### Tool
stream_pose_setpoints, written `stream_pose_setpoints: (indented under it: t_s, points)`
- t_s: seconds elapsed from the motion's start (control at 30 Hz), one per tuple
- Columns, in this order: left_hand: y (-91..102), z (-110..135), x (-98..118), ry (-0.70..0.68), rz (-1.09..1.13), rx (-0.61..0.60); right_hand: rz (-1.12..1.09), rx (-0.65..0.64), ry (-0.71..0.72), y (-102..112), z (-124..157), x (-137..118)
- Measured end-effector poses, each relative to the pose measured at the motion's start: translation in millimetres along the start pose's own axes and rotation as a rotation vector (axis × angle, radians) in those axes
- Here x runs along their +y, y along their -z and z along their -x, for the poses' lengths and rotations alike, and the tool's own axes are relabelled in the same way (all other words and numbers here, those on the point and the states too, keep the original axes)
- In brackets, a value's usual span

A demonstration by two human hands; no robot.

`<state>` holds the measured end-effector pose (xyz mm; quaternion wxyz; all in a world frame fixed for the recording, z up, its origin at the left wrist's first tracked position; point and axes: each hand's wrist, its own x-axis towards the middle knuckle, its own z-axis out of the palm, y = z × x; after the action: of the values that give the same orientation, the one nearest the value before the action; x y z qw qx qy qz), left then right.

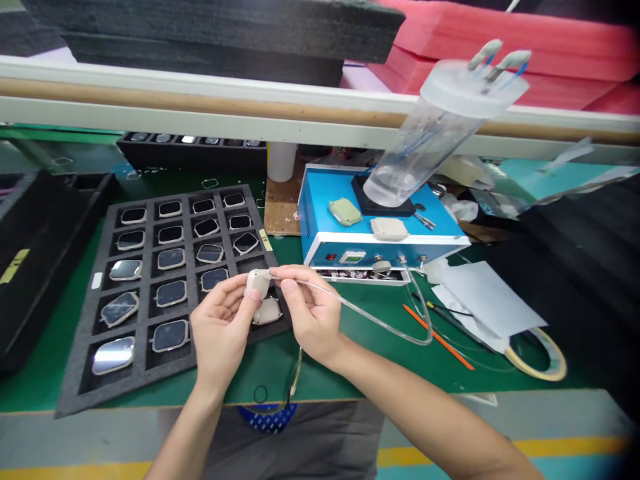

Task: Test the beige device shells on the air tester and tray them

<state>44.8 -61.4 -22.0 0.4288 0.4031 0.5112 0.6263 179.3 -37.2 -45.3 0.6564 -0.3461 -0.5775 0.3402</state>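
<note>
Foam trays (55, 267), black and stacked at the left, are cut off by the picture's edge; their contents cannot be fully read. Right of them, a grey foam tray (146, 307) on the green bench (30, 393) holds dark-screened watch-like cases (170, 335) in rows; its near right part is masked by the hands. At the far side, a dark box (200, 157) of similar pieces is partly covered by the shelf rail (175, 110).

Left hand (223, 327): forearm rises from the near edge, cut off below; thumb and bent fingers pinch a beige case (258, 283) above the tray's right side. A second beige case (267, 311) lies just below it, partly hidden.

Right hand (313, 310): forearm reaches in from the near right; thumb and forefinger pinch the end of a clear tube (370, 322) at the held case's right corner, remaining fingers curled. Whether the tip enters the case is too small to tell.

Farther right, the tube runs to a blue machine (320, 193) bearing a greenish case (345, 212), a pale case (389, 229) and a clear cylinder (415, 147). An orange stick (439, 337) lies nearer. White paper (485, 300) partly covers a tape roll (553, 363); the right margin is dark and indistinct.
</note>
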Motion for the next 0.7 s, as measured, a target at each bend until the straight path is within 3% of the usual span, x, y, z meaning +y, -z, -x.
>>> stream_pose_setpoints:
  t_s: [0.7]
  points:
    - [1.2, 0.7, 0.7, 0.028, -0.012, -0.007, -0.009, -0.004, -0.028, 0.0, 2.4, 0.2]
